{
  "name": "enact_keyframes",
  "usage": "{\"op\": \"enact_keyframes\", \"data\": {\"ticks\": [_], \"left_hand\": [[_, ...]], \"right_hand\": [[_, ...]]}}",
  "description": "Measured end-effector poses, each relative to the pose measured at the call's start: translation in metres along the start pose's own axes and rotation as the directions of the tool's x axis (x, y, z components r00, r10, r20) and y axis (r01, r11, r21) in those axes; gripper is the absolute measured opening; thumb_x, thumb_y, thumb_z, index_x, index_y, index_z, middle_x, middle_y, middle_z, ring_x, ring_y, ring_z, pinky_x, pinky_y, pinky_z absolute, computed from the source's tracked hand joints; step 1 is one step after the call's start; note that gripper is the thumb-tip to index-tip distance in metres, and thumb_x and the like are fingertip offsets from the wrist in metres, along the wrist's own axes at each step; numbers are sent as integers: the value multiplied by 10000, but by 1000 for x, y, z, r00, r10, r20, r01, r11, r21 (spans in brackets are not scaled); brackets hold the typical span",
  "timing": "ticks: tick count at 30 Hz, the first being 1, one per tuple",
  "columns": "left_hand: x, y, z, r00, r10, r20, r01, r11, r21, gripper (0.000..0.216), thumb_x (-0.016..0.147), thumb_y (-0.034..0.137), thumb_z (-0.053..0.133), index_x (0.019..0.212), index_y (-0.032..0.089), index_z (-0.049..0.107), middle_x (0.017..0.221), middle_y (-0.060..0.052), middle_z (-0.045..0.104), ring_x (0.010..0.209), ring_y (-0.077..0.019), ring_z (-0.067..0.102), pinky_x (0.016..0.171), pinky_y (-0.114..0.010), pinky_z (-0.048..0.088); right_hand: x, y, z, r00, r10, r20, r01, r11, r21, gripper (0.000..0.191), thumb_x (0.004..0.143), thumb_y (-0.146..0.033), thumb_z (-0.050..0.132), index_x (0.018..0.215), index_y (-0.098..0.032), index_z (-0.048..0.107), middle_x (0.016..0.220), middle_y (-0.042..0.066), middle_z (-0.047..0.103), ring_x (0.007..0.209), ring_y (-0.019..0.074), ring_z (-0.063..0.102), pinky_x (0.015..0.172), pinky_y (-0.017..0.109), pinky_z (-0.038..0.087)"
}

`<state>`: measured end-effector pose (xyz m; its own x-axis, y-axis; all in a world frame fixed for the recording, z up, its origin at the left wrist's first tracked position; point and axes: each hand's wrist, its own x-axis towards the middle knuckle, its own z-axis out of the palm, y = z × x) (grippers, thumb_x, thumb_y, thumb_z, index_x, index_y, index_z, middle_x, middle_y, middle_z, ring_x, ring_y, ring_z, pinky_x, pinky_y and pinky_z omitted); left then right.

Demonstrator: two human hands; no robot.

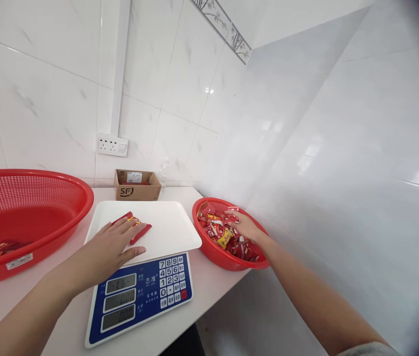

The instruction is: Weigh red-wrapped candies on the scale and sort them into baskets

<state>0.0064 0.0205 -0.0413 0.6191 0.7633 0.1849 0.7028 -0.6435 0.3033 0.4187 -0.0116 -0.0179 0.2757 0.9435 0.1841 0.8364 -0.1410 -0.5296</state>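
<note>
My left hand lies flat with fingers stretched out over red snack packets on the white tray of a blue-faced electronic scale. My right hand reaches into a small round red basket full of red and yellow wrapped packets. Its fingers rest among the packets, and I cannot see whether they hold one.
A large oval red basket with a few packets in it stands at the left. A small cardboard box sits against the tiled wall below a power socket. A clear plastic bottle stands by the box. The small basket overhangs the counter's right edge.
</note>
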Motion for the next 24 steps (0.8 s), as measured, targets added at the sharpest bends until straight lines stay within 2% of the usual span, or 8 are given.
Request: {"op": "enact_keyframes", "data": {"ticks": [3, 6, 11, 13, 16, 20, 24], "left_hand": [[-2, 1, -2, 1000, -15, 26, 15, 1000, 6, 609, 902, 546, 378, 1446, 273, 351, 1499, -45, 373, 1405, -288, 264, 1120, -499, 248], [-2, 1, -2, 999, -6, 33, 6, 1000, 14, 589, 907, 537, 380, 1443, 295, 352, 1496, -33, 382, 1410, -280, 252, 1119, -493, 251], [-2, 2, -4, 996, -23, 88, 23, 1000, 2, 540, 892, 507, 443, 1379, 276, 470, 1491, -81, 386, 1399, -297, 276, 1107, -494, 271], [-2, 2, -4, 995, -38, 92, 39, 999, -6, 539, 885, 505, 458, 1367, 267, 486, 1491, -93, 383, 1395, -312, 280, 1101, -509, 276], [-2, 0, -4, 995, -33, 89, 33, 999, 11, 540, 892, 497, 450, 1380, 266, 466, 1488, -86, 391, 1398, -291, 280, 1114, -499, 252], [-2, -3, -3, 993, -60, 103, 56, 998, 36, 556, 908, 495, 415, 1406, 248, 425, 1510, -78, 351, 1415, -275, 239, 1126, -503, 217], [-2, -4, -4, 990, -88, 108, 86, 996, 26, 560, 913, 484, 419, 1419, 247, 401, 1517, -74, 337, 1419, -280, 225, 1125, -515, 211]], "right_hand": [[4, -12, 1, 999, -8, -36, 9, 999, 35, 406, 779, -151, 549, 1174, -223, 611, 1270, 60, 611, 1150, 229, 569, 1007, 409, 412], [4, -35, 5, 999, -48, -16, 49, 994, 95, 426, 798, -224, 555, 1223, -224, 576, 1275, 57, 605, 1142, 220, 571, 997, 388, 417], [-4, -96, 28, 973, -171, 155, 133, 964, 229, 437, 807, -264, 577, 1241, -218, 564, 1161, 48, 653, 947, 185, 644, 831, 311, 504], [-8, -121, 43, 946, -213, 243, 147, 953, 264, 440, 805, -262, 593, 1243, -216, 572, 1032, 49, 686, 806, 167, 653, 713, 289, 524], [-13, -151, 64, 893, -278, 355, 172, 938, 302, 455, 830, -273, 584, 1282, -233, 549, 862, 24, 690, 702, 145, 636, 630, 268, 526], [-15, -173, 84, 840, -339, 423, 216, 925, 311, 433, 833, -313, 609, 1259, -239, 575, 1040, 56, 672, 771, 156, 642, 726, 313, 538], [-10, -179, 91, 838, -345, 422, 228, 925, 303, 410, 873, -326, 559, 1273, -238, 559, 1190, 83, 627, 905, 179, 644, 827, 341, 519]]}}
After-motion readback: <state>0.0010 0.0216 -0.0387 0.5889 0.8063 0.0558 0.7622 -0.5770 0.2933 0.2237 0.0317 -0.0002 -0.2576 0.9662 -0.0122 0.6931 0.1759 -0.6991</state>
